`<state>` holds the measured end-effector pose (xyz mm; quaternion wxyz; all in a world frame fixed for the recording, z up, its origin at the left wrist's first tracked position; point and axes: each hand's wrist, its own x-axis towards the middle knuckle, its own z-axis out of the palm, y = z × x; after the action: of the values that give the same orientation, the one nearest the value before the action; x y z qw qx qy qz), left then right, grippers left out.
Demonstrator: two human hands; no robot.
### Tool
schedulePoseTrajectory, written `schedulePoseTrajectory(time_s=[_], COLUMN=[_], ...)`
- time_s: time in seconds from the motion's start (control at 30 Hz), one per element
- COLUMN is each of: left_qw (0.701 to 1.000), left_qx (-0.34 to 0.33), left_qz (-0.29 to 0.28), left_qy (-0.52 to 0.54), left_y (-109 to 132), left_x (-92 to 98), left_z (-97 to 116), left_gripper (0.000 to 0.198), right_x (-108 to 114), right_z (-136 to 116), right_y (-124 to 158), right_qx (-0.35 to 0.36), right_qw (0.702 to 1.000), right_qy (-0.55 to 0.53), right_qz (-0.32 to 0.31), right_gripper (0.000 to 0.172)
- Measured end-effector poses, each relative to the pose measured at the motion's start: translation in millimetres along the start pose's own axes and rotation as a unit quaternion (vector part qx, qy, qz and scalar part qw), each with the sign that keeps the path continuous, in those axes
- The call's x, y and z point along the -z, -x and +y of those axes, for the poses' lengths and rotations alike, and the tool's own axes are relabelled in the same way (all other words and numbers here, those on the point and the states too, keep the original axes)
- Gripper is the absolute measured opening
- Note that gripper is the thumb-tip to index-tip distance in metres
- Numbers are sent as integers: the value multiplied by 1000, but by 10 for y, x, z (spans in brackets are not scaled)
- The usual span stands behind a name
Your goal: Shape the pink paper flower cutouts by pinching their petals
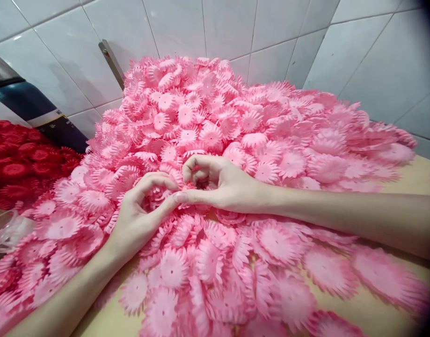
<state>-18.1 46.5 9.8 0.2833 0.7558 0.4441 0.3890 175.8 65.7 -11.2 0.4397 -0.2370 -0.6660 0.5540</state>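
Observation:
A large heap of pink fringed flower petal discs (211, 135) surrounds both hands, many with a small hole in the middle. My left hand (144, 206) curves in from the lower left, thumb and fingers bent around a pink petal disc (178, 180). From the right comes my right hand (222, 185), its fingers curled and its thumb tip meeting the left thumb at the same disc. The fingers partly cover what is between them, so its edges blend with the pile. More pink discs lie loosely below the hands on the yellowish tabletop (404, 175).
At the left stands a dark blue bottle (35, 103), tilted in view, beside a pile of red petal discs (21, 164). A clear plastic container (11, 231) sits at the left edge. Behind the heap, a metal strip (111, 63) leans at the white tiled wall (229, 28).

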Motion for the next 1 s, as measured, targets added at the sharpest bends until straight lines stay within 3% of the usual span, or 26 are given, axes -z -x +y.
schedulePoseTrajectory(time_s=[0.17,0.23,0.4,0.53,0.77,1.0], left_qw=[991,986,997,997,991,993], left_qx=[6,0,16,-20,-65,-69], left_qz=[130,145,71,60,113,-4], left_qy=[-42,-76,-37,-34,-42,-93], left_y=[19,21,30,46,49,37], left_x=[-10,-11,1,1,-28,16], left_z=[-29,-19,16,16,12,68], left_gripper=[18,17,15,9,14,4], right_x=[-17,-21,-26,-23,-5,-16], right_z=[16,5,-50,-19,-3,-30], right_y=[0,0,10,-2,-26,-14], right_qx=[33,31,3,-7,-21,-9], right_qw=[999,999,1000,1000,999,999], right_qy=[10,12,11,-12,-25,-14], right_qz=[-2,2,7,26,19,33], right_gripper=[20,21,20,28,32,32])
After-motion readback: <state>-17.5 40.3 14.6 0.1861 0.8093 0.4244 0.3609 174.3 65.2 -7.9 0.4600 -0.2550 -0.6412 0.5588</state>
